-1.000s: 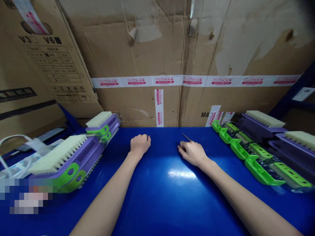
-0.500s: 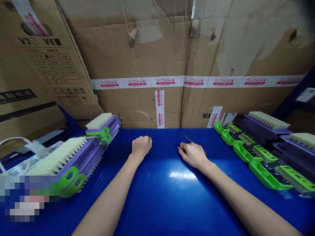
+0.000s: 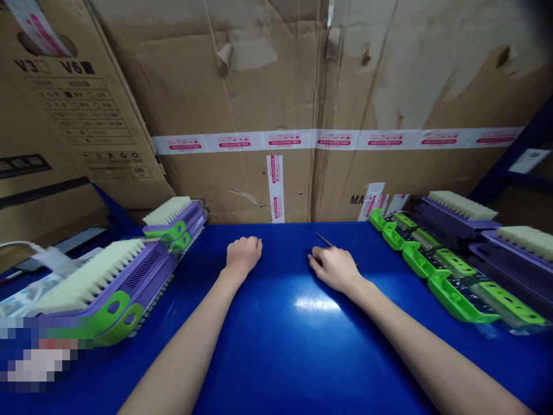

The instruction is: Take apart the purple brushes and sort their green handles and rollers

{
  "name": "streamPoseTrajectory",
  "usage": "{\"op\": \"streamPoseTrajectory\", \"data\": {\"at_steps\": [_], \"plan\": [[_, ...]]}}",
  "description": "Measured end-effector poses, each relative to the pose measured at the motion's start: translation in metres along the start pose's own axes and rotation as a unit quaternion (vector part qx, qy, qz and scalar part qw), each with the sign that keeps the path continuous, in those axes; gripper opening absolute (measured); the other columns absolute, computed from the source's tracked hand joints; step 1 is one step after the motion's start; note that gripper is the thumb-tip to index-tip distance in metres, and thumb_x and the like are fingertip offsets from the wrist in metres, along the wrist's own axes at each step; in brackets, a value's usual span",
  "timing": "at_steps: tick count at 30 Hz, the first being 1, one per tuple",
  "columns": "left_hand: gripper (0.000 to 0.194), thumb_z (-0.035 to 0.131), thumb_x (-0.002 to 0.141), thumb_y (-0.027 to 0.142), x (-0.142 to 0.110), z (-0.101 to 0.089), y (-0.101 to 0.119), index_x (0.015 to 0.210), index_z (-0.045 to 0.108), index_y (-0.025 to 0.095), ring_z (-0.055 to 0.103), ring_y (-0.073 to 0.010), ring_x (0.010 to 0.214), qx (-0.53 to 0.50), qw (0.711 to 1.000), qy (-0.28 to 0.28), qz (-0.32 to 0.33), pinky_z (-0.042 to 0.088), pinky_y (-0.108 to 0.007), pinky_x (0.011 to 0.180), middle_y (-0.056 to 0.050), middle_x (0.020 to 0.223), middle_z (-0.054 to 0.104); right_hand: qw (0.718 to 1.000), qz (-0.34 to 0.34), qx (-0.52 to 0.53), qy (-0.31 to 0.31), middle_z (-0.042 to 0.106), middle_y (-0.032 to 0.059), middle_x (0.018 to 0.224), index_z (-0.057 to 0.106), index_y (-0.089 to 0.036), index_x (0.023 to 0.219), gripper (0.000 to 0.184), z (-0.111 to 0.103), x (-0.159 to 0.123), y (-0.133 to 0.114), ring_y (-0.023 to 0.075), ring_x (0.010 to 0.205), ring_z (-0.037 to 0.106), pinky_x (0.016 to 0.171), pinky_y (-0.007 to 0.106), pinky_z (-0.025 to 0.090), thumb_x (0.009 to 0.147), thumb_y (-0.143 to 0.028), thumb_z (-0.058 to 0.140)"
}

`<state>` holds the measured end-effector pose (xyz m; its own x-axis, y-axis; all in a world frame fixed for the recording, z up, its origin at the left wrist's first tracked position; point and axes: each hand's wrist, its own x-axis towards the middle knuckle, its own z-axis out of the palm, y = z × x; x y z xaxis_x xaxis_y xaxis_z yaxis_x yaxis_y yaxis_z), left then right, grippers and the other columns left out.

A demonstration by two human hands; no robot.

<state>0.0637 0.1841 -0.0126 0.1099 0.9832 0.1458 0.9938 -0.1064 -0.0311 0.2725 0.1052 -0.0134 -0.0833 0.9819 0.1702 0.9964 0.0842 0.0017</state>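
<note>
My left hand point(image 3: 244, 255) rests as a closed fist on the blue tabletop point(image 3: 259, 357), and nothing shows in it; its underside is hidden. To the right, my right hand point(image 3: 334, 268) lies palm down with its fingers curled over a thin metal rod point(image 3: 324, 239). The rod's pointed end sticks out beyond the knuckles toward the back of the table, and a bit of its other end shows at the far side of the hand. The middle of the rod is hidden, so I cannot tell which tool it is.
Purple and green brushes with cream bristles point(image 3: 97, 274) are stacked at the left, beside a white plug and cable point(image 3: 60, 259). At the right stand green plastic parts point(image 3: 453, 294) and more purple brush pieces point(image 3: 462, 206). A taped cardboard wall point(image 3: 233, 178) closes off the back.
The whole view has shifted slightly, so everything sits a little further left and up. Both hands keep their pose on the table.
</note>
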Motion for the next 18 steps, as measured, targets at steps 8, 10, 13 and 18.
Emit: {"op": "streamPoseTrajectory", "data": {"at_steps": [8, 10, 13, 18], "plan": [[0.044, 0.029, 0.093, 0.036, 0.000, -0.002, 0.001, 0.099, 0.068, 0.017, 0.064, -0.0277, 0.092, 0.005, 1.000, -0.015, 0.000, 0.047, -0.036, 0.075, -0.015, 0.097, 0.068, 0.991, 0.046, -0.046, 0.118, 0.061, 0.0096, 0.101, 0.059, -0.020, 0.097, 0.028, -0.011, -0.001, 0.008, 0.0222, 0.096, 0.054, 0.060, 0.026, 0.036, 0.092, -0.035, 0.036], [0.044, 0.029, 0.093, 0.037, 0.000, -0.002, 0.001, 0.099, 0.068, 0.017, 0.064, -0.0276, 0.092, 0.005, 1.000, -0.016, -0.002, 0.046, -0.036, 0.075, -0.015, 0.097, 0.068, 0.991, 0.048, -0.053, 0.111, 0.058, 0.0109, 0.105, 0.057, -0.020, 0.105, 0.025, -0.010, 0.000, 0.013, 0.0237, 0.101, 0.050, 0.067, 0.027, 0.039, 0.090, -0.030, 0.040], [0.044, 0.029, 0.093, 0.037, 0.001, -0.001, 0.000, 0.099, 0.068, 0.017, 0.064, -0.0280, 0.092, 0.005, 1.000, -0.014, -0.002, 0.046, -0.036, 0.075, -0.015, 0.097, 0.068, 0.996, 0.064, -0.038, 0.054, 0.058, 0.0106, 0.104, 0.053, -0.019, 0.113, 0.028, -0.007, 0.002, 0.023, 0.0232, 0.098, 0.053, 0.071, 0.029, 0.041, 0.087, -0.023, 0.043], [0.044, 0.029, 0.093, 0.037, 0.001, 0.000, 0.000, 0.098, 0.067, 0.018, 0.064, -0.0284, 0.091, 0.005, 1.000, -0.016, 0.000, 0.046, -0.036, 0.074, -0.014, 0.096, 0.068, 0.992, 0.123, -0.007, 0.016, 0.060, 0.0095, 0.099, 0.053, -0.019, 0.110, 0.026, -0.003, 0.005, 0.039, 0.0232, 0.089, 0.060, 0.062, 0.028, 0.040, 0.088, -0.019, 0.039]]}}
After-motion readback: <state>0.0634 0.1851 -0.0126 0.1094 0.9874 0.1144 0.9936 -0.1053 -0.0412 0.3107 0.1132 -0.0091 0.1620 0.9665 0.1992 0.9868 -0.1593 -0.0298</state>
